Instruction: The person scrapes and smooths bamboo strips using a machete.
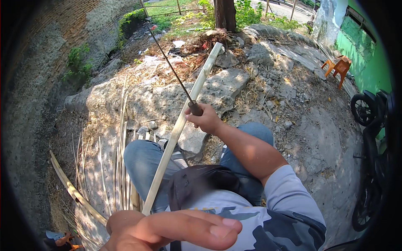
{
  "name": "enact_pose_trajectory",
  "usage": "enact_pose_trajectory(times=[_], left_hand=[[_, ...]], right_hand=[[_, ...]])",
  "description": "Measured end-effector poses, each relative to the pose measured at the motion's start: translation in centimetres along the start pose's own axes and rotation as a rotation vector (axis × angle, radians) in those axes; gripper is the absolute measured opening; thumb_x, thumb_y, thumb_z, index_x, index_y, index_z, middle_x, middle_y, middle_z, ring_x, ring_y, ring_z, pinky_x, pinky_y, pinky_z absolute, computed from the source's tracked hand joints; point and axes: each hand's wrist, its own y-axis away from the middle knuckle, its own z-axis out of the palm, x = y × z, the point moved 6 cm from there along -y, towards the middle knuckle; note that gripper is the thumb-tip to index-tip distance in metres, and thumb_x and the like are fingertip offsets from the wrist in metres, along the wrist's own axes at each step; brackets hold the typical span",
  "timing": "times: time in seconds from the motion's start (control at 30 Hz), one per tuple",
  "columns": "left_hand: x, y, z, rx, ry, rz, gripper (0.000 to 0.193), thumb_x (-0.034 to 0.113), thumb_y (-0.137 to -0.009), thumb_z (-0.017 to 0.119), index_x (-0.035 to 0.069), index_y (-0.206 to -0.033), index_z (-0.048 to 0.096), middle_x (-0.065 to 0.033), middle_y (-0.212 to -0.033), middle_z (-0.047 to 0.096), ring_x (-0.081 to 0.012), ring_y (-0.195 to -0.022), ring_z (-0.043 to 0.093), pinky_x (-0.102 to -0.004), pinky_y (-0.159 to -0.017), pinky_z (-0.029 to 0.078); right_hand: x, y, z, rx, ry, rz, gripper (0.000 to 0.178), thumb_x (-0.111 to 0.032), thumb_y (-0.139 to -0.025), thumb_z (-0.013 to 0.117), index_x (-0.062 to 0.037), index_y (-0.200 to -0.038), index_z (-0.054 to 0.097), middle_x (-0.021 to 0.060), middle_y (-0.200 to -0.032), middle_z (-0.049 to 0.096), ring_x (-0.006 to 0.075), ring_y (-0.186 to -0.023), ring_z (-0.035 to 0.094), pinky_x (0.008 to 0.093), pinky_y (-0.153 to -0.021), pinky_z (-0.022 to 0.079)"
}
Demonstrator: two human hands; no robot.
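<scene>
Diagonally across the middle of the view runs a long, pale wooden strip point(171, 152), its far end up over the rocks and its near end lost behind the left hand point(173, 230). That hand looms large at the lower edge, fingers pointing right; whether it grasps the strip, I cannot tell. The right hand point(208, 120) is closed around the brown handle point(195, 108) of a tool, which crosses over the strip in this view. The tool's long, thin, dark blade point(169, 62) points up and to the left. Whether the right fingers also touch the strip is unclear.

Below the strip, the wearer's legs are bent in blue jeans point(144, 163), with a dark bag point(205, 182) at the waist. Left of the knees, narrow strips point(124, 142) lie on the ground, and a curved pole point(83, 203) rests farther left. Beyond the hands sits a broad rock slab point(226, 85), then a tree trunk point(225, 14). Off to the right are an orange chair point(342, 67), a black motorcycle point(370, 146) and a green wall point(360, 58); a brick wall point(71, 25) rises on the left.
</scene>
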Motion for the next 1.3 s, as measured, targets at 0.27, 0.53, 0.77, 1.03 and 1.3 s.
enact_pose_trajectory(times=[0.27,0.53,0.77,1.03,1.3], left_hand=[[-3.2,0.4,0.8,0.109,0.155,0.244,0.079,0.076,-0.098,0.044,0.004,-0.127,0.065,-0.0488,-0.148,0.032,-0.0633,-0.143,0.033,-0.0701,-0.12,0.028],[-4.1,-0.3,0.5,0.107,0.188,0.391,0.079,0.075,-0.098,0.045,0.004,-0.127,0.064,-0.0514,-0.142,0.036,-0.0687,-0.137,0.036,-0.0752,-0.117,0.028],[-4.0,0.2,0.9,0.164,0.139,0.277,0.078,0.077,-0.098,0.042,0.009,-0.127,0.065,-0.0493,-0.14,0.04,-0.0663,-0.134,0.041,-0.0741,-0.114,0.032],[-3.8,0.5,1.0,0.1,0.109,0.198,0.075,0.075,-0.099,0.042,0.009,-0.124,0.066,-0.0489,-0.139,0.041,-0.0663,-0.134,0.041,-0.0737,-0.114,0.033],[-1.4,2.2,-1.6,0.23,-0.222,-0.127,0.091,0.085,-0.092,0.041,0.008,-0.135,0.059,-0.0376,-0.147,0.039,-0.0541,-0.138,0.045,-0.0656,-0.114,0.038]], right_hand=[[0.6,-0.1,-0.2,-0.01,0.045,0.014,0.028,-0.02,-0.087,0.08,-0.0017,-0.106,0.072,0.0045,-0.086,0.069,0.0109,-0.065,0.064,0.0287,-0.057,0.053],[0.1,0.1,0.3,-0.022,0.043,0.02,0.028,-0.021,-0.087,0.081,-0.0018,-0.105,0.071,0.0048,-0.085,0.07,0.0098,-0.065,0.063,0.0278,-0.057,0.052],[0.2,-0.1,0.3,-0.016,0.048,-0.008,0.025,-0.017,-0.089,0.081,-0.0012,-0.106,0.071,0.0018,-0.083,0.065,0.0085,-0.063,0.06,0.026,-0.055,0.05],[0.0,0.1,0.3,-0.041,0.056,0.013,0.026,-0.018,-0.089,0.08,-0.0015,-0.107,0.071,0.002,-0.082,0.066,0.0085,-0.061,0.06,0.0263,-0.054,0.049],[0.2,-0.1,0.5,-0.051,0.028,0.021,0.027,-0.018,-0.089,0.081,-0.0007,-0.107,0.071,0.0021,-0.081,0.066,0.0083,-0.06,0.06,0.026,-0.054,0.049]])
